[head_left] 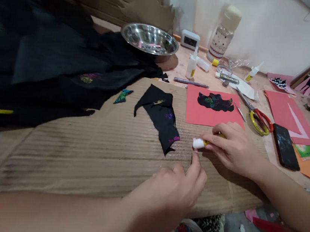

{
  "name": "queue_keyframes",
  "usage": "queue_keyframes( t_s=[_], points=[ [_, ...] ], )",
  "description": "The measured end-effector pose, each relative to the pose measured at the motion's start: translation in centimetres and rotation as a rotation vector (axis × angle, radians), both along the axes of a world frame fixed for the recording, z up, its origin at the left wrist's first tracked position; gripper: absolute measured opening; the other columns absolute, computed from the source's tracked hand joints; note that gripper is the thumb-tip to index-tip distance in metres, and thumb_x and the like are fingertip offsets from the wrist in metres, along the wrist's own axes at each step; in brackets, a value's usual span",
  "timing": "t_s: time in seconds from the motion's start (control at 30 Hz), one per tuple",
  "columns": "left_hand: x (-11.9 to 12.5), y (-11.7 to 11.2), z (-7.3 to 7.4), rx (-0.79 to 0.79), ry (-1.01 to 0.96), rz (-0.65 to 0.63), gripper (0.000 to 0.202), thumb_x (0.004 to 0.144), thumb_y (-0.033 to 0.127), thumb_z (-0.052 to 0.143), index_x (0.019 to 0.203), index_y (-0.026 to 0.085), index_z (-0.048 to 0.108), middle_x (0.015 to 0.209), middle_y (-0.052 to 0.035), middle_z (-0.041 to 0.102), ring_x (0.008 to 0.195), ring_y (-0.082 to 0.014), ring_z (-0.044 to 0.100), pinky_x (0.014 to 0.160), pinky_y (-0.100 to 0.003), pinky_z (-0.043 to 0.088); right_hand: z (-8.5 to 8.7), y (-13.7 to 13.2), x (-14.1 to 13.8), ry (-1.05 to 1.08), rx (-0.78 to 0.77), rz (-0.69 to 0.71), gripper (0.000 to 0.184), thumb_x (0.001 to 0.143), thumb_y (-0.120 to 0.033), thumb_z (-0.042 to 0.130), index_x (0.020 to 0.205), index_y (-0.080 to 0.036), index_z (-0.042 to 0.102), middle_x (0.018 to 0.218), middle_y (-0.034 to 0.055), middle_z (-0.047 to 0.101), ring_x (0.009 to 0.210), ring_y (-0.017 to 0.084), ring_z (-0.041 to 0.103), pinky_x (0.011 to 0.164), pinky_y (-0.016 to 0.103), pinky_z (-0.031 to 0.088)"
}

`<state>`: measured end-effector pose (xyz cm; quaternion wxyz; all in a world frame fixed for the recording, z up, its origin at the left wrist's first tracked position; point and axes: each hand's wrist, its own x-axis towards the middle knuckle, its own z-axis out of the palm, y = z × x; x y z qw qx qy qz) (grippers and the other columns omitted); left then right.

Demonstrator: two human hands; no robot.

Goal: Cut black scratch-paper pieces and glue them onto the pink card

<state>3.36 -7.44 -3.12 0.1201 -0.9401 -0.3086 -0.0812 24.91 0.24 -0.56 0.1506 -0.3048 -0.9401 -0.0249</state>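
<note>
My right hand (pixel 230 148) is closed around a glue stick (pixel 198 143), its white end pointing left just above the cardboard (pixel 87 160). Close below that end, my left hand (pixel 182 183) has its fingers pinched together at a small pink scrap (pixel 195 150), partly hidden by the fingertips and the stick. Left of both hands lies a cut piece of black cloth (pixel 161 113) with glittery patches. Beyond my right hand, a wavy black cloth shape (pixel 216 101) rests on a red sheet of paper (pixel 191 115).
Black cloth (pixel 60 59) covers the left side, near a steel bowl (pixel 150 36) containing scraps. Scissors (pixel 257 113) and a phone (pixel 286 147) lie to the right. Along the back stand a white glue bottle (pixel 191 66), a digital clock (pixel 190 39) and a bottle (pixel 223 36).
</note>
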Motion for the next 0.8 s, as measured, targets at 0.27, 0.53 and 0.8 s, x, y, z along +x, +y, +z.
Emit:
queue_keyframes(
  t_s=[0.27, 0.53, 0.8],
  points=[
    [0.0, 0.0, 0.0, -0.016, 0.016, 0.000, 0.031, 0.093, 0.036, 0.064, 0.111, 0.010, 0.069, 0.129, -0.0296, 0.071, 0.049, -0.0194, 0.065, 0.035, -0.029, 0.041, -1.2, 1.1, 0.0, 0.023, 0.178, -0.053, 0.033, 0.108, -0.034, 0.050, 0.113, -0.016, 0.077, 0.090, 0.0100, 0.065, 0.078, 0.021, 0.055, 0.072, 0.034, 0.044],
    [0.0, -0.1, 0.1, -0.033, 0.063, 0.011, 0.034, 0.095, 0.036, 0.063, 0.115, 0.010, 0.069, 0.132, -0.0299, 0.069, 0.052, -0.0191, 0.066, 0.037, -0.028, 0.044, -0.1, 0.3, 0.4, 0.112, 0.033, -0.049, 0.028, 0.106, -0.031, 0.054, 0.118, -0.017, 0.075, 0.095, 0.0099, 0.066, 0.084, 0.020, 0.059, 0.077, 0.034, 0.048],
    [-0.2, -0.7, 0.2, -0.008, 0.036, 0.011, 0.031, 0.094, 0.033, 0.063, 0.110, 0.009, 0.073, 0.129, -0.0295, 0.071, 0.052, -0.0189, 0.065, 0.036, -0.027, 0.043, -0.3, 0.1, -0.1, 0.029, -0.009, -0.011, 0.035, 0.109, -0.035, 0.047, 0.111, -0.019, 0.078, 0.093, 0.0104, 0.066, 0.080, 0.020, 0.054, 0.075, 0.033, 0.043]
  ],
)
